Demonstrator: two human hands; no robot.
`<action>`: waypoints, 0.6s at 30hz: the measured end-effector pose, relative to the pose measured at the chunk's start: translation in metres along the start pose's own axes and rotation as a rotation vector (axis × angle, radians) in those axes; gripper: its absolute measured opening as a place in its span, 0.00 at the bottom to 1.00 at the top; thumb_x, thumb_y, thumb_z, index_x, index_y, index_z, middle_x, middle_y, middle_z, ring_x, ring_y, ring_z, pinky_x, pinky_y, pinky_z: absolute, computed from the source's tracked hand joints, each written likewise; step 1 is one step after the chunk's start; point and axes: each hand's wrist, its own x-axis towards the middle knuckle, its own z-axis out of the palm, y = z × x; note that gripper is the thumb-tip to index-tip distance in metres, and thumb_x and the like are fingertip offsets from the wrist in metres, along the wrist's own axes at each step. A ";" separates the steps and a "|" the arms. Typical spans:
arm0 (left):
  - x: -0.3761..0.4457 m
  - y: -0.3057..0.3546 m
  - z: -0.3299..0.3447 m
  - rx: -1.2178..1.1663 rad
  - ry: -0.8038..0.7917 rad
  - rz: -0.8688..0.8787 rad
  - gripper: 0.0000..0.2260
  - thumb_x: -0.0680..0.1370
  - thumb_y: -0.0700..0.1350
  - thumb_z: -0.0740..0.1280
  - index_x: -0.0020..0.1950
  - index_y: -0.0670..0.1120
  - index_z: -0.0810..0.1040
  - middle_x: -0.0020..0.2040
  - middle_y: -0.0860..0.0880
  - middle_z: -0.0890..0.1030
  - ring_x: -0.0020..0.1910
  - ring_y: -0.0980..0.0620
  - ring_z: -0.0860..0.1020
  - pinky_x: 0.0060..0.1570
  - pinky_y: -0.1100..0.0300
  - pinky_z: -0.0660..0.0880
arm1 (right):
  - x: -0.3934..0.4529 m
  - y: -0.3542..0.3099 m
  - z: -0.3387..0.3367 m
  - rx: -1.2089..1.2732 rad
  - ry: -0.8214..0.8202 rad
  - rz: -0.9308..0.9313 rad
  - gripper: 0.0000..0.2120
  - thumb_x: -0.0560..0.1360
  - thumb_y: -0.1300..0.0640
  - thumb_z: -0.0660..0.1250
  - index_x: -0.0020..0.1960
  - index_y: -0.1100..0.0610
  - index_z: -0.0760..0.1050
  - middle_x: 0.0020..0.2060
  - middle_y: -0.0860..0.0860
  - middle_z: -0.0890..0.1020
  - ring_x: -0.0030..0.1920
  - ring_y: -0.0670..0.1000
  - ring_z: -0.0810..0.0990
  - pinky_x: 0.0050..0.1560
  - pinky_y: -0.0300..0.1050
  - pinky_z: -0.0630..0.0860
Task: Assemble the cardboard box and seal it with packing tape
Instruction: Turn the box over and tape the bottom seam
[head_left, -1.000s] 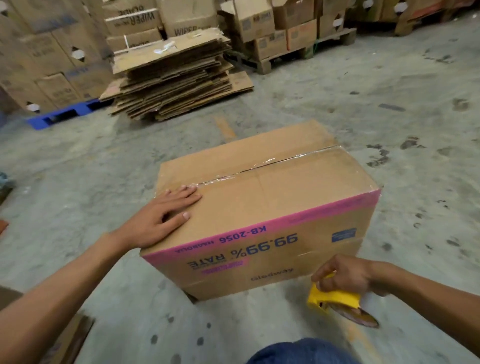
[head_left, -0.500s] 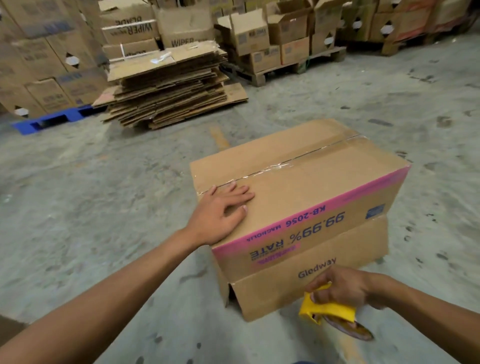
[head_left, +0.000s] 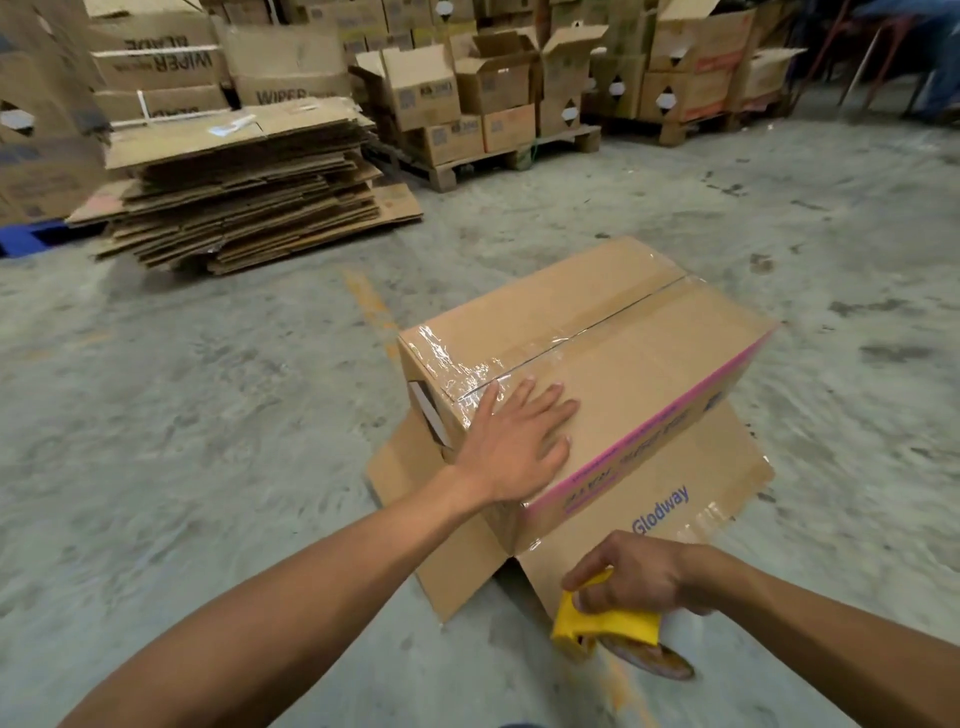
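Observation:
A brown cardboard box (head_left: 639, 364) with a pink stripe sits on the concrete floor, its top seam covered by clear tape. Its lower flaps (head_left: 675, 499) splay out on the floor on the near and left sides. My left hand (head_left: 519, 441) lies flat, fingers spread, on the box's near left top corner. My right hand (head_left: 639, 577) grips a yellow tape dispenser (head_left: 608, 626) low in front of the box, just above the floor, with the tape roll (head_left: 654, 660) hanging under it.
A stack of flattened cartons (head_left: 244, 192) lies on the floor at the back left. Pallets with open and closed boxes (head_left: 488, 98) line the back wall. A blue pallet edge (head_left: 21, 236) shows at far left.
The box has shifted right and away and tilted up, exposing its bottom flaps. My left hand stayed pressed on its top corner. My right hand kept the dispenser low.

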 end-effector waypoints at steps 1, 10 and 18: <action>0.000 0.000 0.000 -0.005 0.009 0.007 0.24 0.80 0.56 0.53 0.77 0.58 0.60 0.79 0.56 0.58 0.79 0.51 0.51 0.75 0.44 0.44 | -0.001 0.001 0.000 -0.013 -0.006 0.007 0.17 0.72 0.48 0.72 0.61 0.46 0.81 0.57 0.46 0.81 0.57 0.47 0.79 0.57 0.38 0.75; 0.057 -0.077 -0.045 0.062 0.019 -0.354 0.29 0.79 0.60 0.54 0.78 0.53 0.54 0.80 0.46 0.53 0.78 0.42 0.49 0.74 0.40 0.45 | -0.004 -0.003 0.002 -0.099 -0.111 0.020 0.18 0.75 0.48 0.70 0.64 0.46 0.79 0.58 0.44 0.79 0.55 0.46 0.75 0.53 0.37 0.70; 0.041 -0.050 0.002 0.087 -0.100 -0.360 0.34 0.77 0.67 0.43 0.80 0.53 0.45 0.80 0.46 0.42 0.78 0.40 0.39 0.73 0.40 0.36 | 0.003 0.004 0.003 -0.112 -0.173 0.042 0.18 0.74 0.47 0.70 0.64 0.46 0.79 0.57 0.44 0.79 0.60 0.48 0.76 0.60 0.41 0.73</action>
